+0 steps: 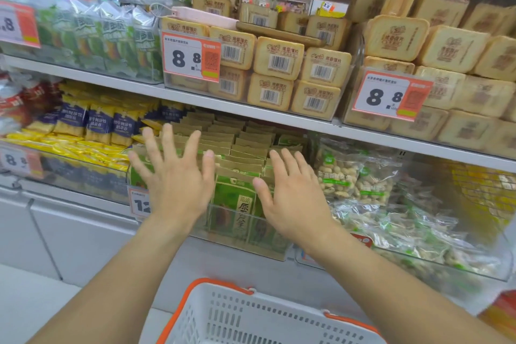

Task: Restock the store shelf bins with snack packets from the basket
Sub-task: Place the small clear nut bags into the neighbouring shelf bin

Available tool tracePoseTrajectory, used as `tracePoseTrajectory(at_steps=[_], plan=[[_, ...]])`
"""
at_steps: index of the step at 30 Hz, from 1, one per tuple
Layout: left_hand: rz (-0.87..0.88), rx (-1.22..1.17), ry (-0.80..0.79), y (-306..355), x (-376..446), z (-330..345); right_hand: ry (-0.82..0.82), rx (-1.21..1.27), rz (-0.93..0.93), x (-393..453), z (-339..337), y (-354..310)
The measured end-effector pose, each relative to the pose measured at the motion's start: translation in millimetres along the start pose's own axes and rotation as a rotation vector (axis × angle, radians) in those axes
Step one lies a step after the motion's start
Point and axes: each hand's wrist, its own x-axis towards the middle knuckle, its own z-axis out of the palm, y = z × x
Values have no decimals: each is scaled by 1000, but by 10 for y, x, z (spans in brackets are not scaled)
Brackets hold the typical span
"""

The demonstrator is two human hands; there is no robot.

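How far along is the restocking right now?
The green packets already fill their bin in tight rows. Both hands, left and right, are open and empty over them, apparently pressing the rows tidy. The basket shows no packets in its visible part, so little seems left.

The basket (268, 315) at six o'clock is white with an orange rim. Centre packets (237, 198) are green and tan — at nine o'clock, yellow-and-navy packets (97, 126). Price tags (191, 60) are white and orange with black numerals.
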Motion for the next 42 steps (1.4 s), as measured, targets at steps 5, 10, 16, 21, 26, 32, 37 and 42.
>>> tracePoseTrajectory(at_steps=[5,10,16,21,26,32,37,42], plan=[[44,-54,-135,-239,58,176,7,-129,-30,86,132,-87],[78,-49,-188,-268,112,248,114,-207,17,144,210,-68],[136,-36,-62,-345,-47,203,249,-140,-185,-438,512,-304],[87,-50,-96,-298,-129,213,100,-165,-88,-240,665,-185],[76,-65,-115,-215,-155,168,17,-139,-150,-224,560,-131],[109,-69,-267,85,-640,155,275,-231,-210,-699,399,67],[143,25,-279,61,-769,341,199,-241,5,-871,526,504],[110,101,-239,158,-738,490,179,-99,-15,-763,643,668]])
